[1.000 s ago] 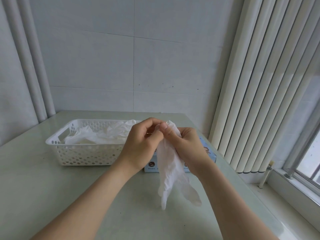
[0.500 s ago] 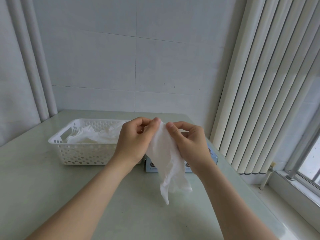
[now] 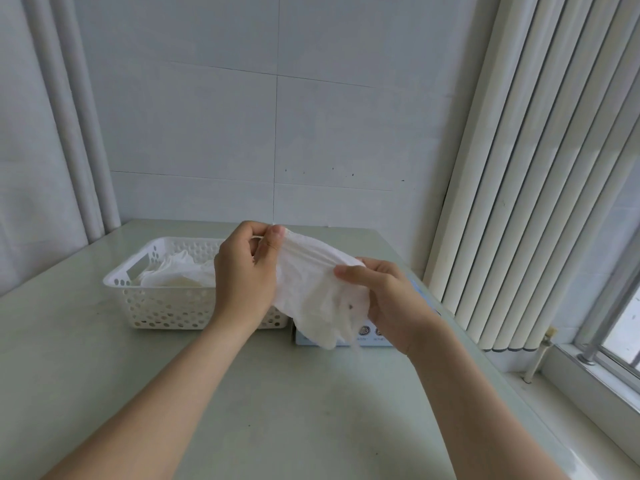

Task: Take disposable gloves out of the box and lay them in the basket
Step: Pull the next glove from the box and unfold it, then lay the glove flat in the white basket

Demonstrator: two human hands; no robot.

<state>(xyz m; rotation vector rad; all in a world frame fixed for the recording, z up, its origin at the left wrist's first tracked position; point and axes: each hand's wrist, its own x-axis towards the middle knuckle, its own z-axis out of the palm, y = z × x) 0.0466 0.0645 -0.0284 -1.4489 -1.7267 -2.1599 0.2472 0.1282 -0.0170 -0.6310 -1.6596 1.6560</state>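
Between the pinching fingers [image 3: 275, 234] of the left hand [image 3: 242, 278] and right hand [image 3: 388, 303] a glove [image 3: 311, 289] is stretched, out of the box [image 3: 367, 336] but not yet laid down. A carry left to the basket [image 3: 162, 292] is called for.

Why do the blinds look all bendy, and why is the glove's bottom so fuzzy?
Head view: the wide-angle lens bows the blinds near the right edge; daylight from the window leaves only soft shadows on the table; the glove, pinched between the left hand and right hand, looks smeared at its hanging tip, probably motion blur.
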